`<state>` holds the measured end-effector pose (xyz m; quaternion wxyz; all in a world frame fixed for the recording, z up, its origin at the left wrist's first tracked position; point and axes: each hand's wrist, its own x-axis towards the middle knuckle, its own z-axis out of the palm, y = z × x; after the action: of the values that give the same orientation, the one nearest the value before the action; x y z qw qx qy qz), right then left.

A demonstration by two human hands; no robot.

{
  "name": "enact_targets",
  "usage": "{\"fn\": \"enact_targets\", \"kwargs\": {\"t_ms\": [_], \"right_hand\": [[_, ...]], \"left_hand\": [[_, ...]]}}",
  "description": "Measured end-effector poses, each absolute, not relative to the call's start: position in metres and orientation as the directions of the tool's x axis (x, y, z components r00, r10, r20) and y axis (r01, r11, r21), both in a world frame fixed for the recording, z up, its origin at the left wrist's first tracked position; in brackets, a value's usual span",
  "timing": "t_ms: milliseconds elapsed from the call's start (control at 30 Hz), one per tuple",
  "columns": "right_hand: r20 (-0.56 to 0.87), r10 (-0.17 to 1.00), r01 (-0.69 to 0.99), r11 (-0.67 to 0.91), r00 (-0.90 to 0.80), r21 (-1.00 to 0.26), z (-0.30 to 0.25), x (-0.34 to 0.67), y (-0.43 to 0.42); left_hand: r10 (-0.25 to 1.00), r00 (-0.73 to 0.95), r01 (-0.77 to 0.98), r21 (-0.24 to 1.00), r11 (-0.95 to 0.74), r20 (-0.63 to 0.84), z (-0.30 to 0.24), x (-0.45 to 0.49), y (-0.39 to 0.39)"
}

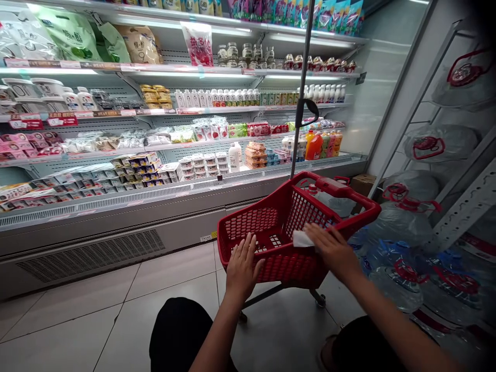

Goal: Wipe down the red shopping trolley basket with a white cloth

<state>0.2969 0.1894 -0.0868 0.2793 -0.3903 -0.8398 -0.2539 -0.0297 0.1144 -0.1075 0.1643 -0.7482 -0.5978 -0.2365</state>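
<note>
A red plastic shopping cart [289,266] stands right in front of me, and its basket has a grid of holes. My left hand [242,268] rests against the near rim toward the left end, fingers stretched out and holding nothing. Farther right along that rim, my right hand [336,253] presses a folded white wipe [303,239] against the plastic. Part of the wipe is hidden beneath its fingers. The cart's push handle [339,188] rises beyond my right hand.
An open refrigerated display [186,194] with dairy and drinks runs behind the cart. A dark upright door edge with a handle [306,111] stands there. At right, large clear water jugs [399,287] crowd the floor and rack. My knee [178,333] is close below.
</note>
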Motion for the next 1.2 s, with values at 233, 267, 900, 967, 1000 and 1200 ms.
{"fn": "enact_targets", "kwargs": {"t_ms": [233, 267, 900, 967, 1000, 1200], "right_hand": [[0.742, 0.543, 0.904, 0.376, -0.392, 0.203, -0.064, 0.360, 0.198], [0.736, 0.555, 0.905, 0.380, -0.388, 0.190, -0.067, 0.351, 0.195], [0.734, 0.549, 0.911, 0.327, -0.401, 0.253, -0.048, 0.414, 0.217], [0.735, 0.540, 0.904, 0.346, -0.411, 0.251, -0.055, 0.392, 0.211], [0.728, 0.531, 0.891, 0.374, -0.434, 0.259, -0.060, 0.376, 0.207], [0.634, 0.457, 0.749, 0.583, -0.624, 0.316, -0.077, 0.303, 0.183]], "left_hand": [[0.816, 0.157, 0.975, 0.043, -0.217, 0.557, -0.109, -0.031, 0.116], [0.813, 0.155, 0.976, 0.043, -0.215, 0.561, -0.110, -0.030, 0.116], [0.803, 0.131, 0.981, 0.042, -0.190, 0.582, -0.108, -0.051, 0.124], [0.798, 0.121, 0.983, 0.043, -0.181, 0.590, -0.108, -0.050, 0.125], [0.796, 0.118, 0.983, 0.042, -0.177, 0.594, -0.108, -0.050, 0.125], [0.804, 0.132, 0.984, 0.023, -0.179, 0.580, -0.107, -0.053, 0.123]]}}
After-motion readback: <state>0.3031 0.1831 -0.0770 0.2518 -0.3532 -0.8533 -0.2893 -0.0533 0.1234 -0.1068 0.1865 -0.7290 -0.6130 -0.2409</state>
